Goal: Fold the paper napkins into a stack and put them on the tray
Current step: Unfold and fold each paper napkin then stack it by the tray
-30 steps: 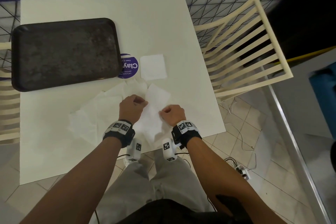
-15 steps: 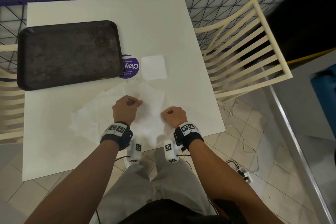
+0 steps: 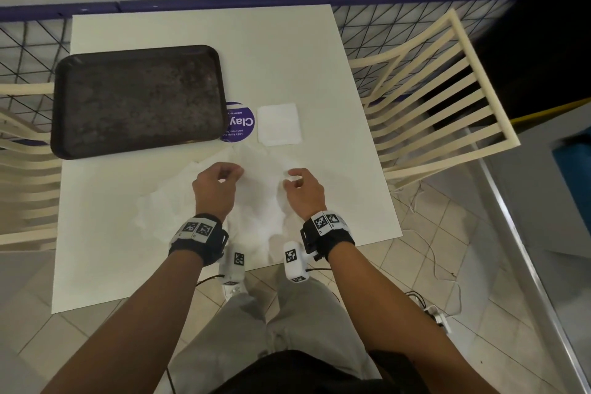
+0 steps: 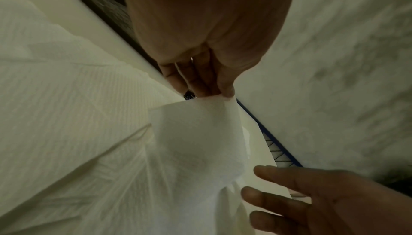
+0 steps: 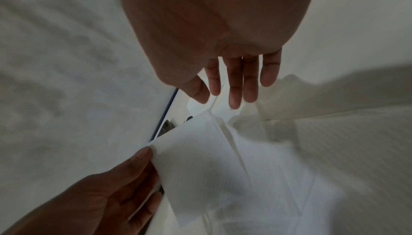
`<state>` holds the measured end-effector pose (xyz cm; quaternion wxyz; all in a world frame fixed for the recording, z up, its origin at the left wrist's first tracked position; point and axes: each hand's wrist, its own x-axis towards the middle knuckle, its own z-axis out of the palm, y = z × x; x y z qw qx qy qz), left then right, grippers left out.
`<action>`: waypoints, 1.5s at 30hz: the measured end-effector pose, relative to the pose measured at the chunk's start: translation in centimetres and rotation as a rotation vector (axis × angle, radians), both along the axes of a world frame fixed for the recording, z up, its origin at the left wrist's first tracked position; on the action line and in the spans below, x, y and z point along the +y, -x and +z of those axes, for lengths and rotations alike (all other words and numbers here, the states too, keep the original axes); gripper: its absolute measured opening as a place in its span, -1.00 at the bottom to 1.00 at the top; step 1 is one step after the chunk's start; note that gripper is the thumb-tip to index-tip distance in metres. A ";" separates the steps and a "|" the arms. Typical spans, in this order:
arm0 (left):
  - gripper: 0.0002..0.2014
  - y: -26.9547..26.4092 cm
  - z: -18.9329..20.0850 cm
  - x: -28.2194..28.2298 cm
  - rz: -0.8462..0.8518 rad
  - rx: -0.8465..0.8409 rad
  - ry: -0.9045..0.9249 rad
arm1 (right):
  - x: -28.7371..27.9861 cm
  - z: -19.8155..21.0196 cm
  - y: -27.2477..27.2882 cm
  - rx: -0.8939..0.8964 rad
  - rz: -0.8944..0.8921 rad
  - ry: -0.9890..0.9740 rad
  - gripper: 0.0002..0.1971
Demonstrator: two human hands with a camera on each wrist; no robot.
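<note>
My left hand (image 3: 235, 172) pinches the far edge of a white paper napkin (image 3: 259, 198), which lies unfolded at the table's near edge. In the left wrist view thumb and fingers (image 4: 225, 92) clamp that napkin (image 4: 196, 133) at its top. My right hand (image 3: 289, 178) hovers just right of it, fingers (image 5: 235, 88) straight and apart, holding nothing. One folded square napkin (image 3: 279, 124) lies farther back. The dark tray (image 3: 137, 99) sits at the back left with nothing on it. More loose napkins (image 3: 163, 208) lie crumpled to the left.
A round purple sticker (image 3: 240, 123) shows between the tray and the folded napkin. Cream slatted chairs stand at the right (image 3: 441, 96) and left (image 3: 22, 150) of the white table (image 3: 281, 51). A blue mesh fence (image 3: 383, 19) runs behind it.
My right hand has let go of the napkin and opened. Both hands have moved a little farther over the table, the left one carrying the napkin's edge with it.
</note>
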<state>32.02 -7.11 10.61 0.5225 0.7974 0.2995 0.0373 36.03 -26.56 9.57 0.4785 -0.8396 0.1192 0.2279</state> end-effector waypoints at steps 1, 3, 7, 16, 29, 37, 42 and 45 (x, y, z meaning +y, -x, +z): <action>-0.97 -0.1 0.0 0.1 0.002 -0.003 0.005 | 0.2 0.1 -0.1 0.020 0.014 -0.010 -0.68; -0.96 -0.2 0.1 0.5 0.011 -0.007 0.037 | 0.8 0.1 -0.4 0.058 0.045 -0.035 -0.61; -0.93 -0.1 0.0 1.1 0.020 -0.023 0.140 | 1.8 -0.2 -0.5 0.063 0.058 -0.171 -0.51; -0.64 0.5 0.4 1.8 -0.003 -0.080 0.286 | 2.5 0.8 -1.0 -0.178 0.051 -0.292 -0.55; -0.79 0.7 0.7 1.9 -0.104 -0.096 0.129 | 3.1 1.7 -1.2 -0.183 0.030 -0.325 -0.70; -0.88 0.8 1.1 1.8 -0.108 -0.093 0.005 | 3.1 2.2 -1.2 -0.212 0.043 -0.255 -0.79; -0.89 0.8 1.1 1.8 -0.109 -0.118 -0.091 | 3.3 2.6 -1.1 -0.238 0.065 -0.231 -0.85; -0.89 0.5 0.9 2.0 -0.136 -0.105 -0.145 | 3.5 2.6 -1.2 -0.273 0.100 -0.172 -0.80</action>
